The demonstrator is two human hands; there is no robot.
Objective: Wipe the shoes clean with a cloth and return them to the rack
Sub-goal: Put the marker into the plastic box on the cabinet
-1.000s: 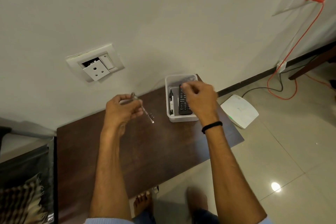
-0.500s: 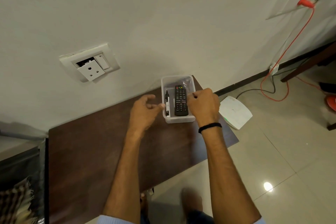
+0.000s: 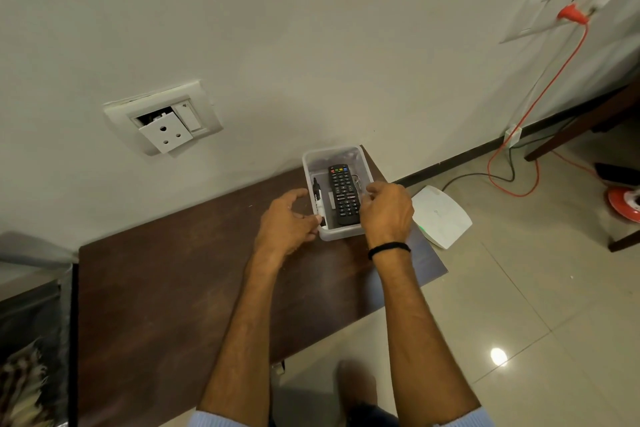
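Note:
No shoe, cloth or rack is in view. A clear plastic box [image 3: 341,236] stands at the far right end of a dark wooden table [image 3: 173,288], against the wall. In the box lie a black remote [image 3: 343,194], a black-capped marker [image 3: 317,194] and a small metal key ring [image 3: 358,180]. My left hand [image 3: 287,222] grips the box's left wall, thumb on the rim. My right hand [image 3: 386,211], with a black band at the wrist, curls over the right wall.
A loose wall socket [image 3: 162,121] hangs above the table. On the tiled floor to the right lie a white router [image 3: 441,215], an orange cable [image 3: 512,191] and a red round object [image 3: 623,204]. Patterned fabric [image 3: 20,378] sits at the lower left.
One second ago my left hand held a thin metal key above the table. It no longer holds it and has moved right to the box's left wall. My right hand stays at the box.

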